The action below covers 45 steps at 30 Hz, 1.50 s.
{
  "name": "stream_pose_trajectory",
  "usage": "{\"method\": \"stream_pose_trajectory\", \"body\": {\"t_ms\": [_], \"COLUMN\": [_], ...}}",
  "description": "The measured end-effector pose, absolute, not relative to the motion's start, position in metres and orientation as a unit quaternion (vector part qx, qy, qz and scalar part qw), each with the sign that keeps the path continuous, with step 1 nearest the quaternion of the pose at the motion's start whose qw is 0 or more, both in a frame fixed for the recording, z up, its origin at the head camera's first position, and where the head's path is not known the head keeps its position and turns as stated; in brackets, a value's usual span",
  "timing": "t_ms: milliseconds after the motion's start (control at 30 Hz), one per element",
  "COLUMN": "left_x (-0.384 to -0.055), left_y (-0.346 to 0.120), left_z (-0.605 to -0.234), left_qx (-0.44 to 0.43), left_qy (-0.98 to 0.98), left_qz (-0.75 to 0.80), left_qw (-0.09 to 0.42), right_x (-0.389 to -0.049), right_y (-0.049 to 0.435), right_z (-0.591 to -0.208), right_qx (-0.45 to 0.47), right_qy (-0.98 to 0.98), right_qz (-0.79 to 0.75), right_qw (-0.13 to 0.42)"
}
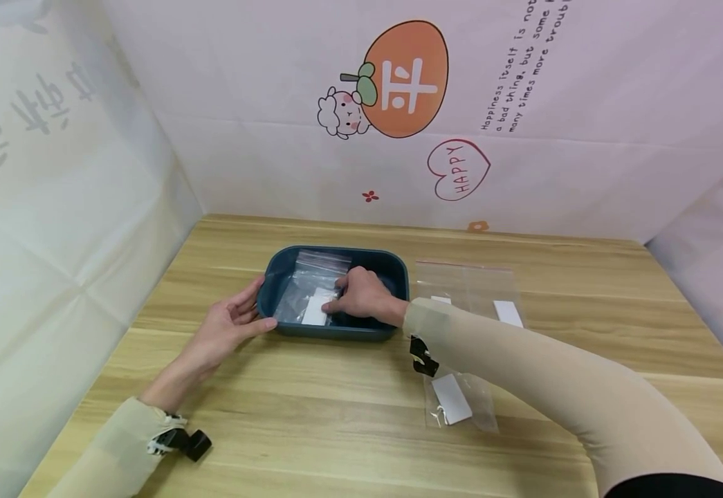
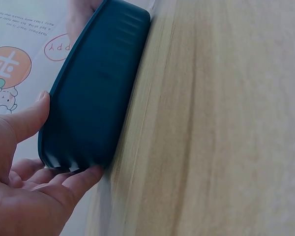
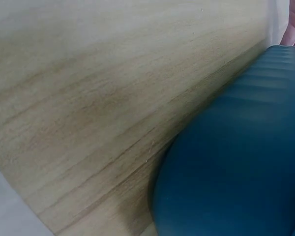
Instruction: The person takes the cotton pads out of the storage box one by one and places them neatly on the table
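A dark blue plastic box [image 1: 336, 332] stands on the table, and its side wall fills much of the left wrist view. My left hand [image 1: 227, 328] holds the box's left end, with the thumb on the near wall and the fingers against the end wall. Inside the box lies a clear zip bag [image 1: 317, 266] with a white card [image 1: 317, 306] in its lower part. My right hand [image 1: 364, 296] reaches into the box and pinches the bag's right edge beside the card. In the right wrist view, the box wall [image 3: 231, 162] hides the right fingers.
More clear zip bags [image 1: 473, 280] with white cards lie right of the box, partly under the right forearm. Another white card [image 1: 452, 399] in a bag shows nearer the front. Printed white cloth [image 1: 274, 159] hangs behind the wooden table [image 1: 311, 422].
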<state>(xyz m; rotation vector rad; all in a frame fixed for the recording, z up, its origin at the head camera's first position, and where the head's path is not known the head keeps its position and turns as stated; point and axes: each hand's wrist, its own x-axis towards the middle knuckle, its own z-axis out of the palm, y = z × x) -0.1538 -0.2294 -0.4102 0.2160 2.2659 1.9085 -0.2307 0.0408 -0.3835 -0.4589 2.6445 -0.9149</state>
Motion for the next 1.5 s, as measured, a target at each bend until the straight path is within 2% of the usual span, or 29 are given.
{"method": "stream_pose_trajectory", "body": {"t_ms": [400, 667, 867, 1500], "left_x": [-0.153, -0.154, -0.154, -0.151], "left_y": [-0.230, -0.230, -0.229, -0.228], "left_z": [-0.410, -0.410, -0.410, -0.409], "left_qx": [0.071, 0.070, 0.071, 0.066], "left_qy": [0.760, 0.761, 0.756, 0.758], "left_qz": [0.640, 0.639, 0.645, 0.643], "left_qw": [0.089, 0.088, 0.089, 0.092], "right_x": [-0.227, -0.226, -0.224, -0.225], "right_y": [0.041, 0.040, 0.032, 0.029], "right_z": [-0.383, -0.384, -0.383, -0.383], "right_qx": [-0.143, -0.173, -0.212, -0.203], "right_qy": [0.916, 0.889, 0.863, 0.801], "right_qz": [-0.355, -0.412, -0.443, -0.521], "right_qw": [0.125, 0.099, 0.119, 0.214]}}
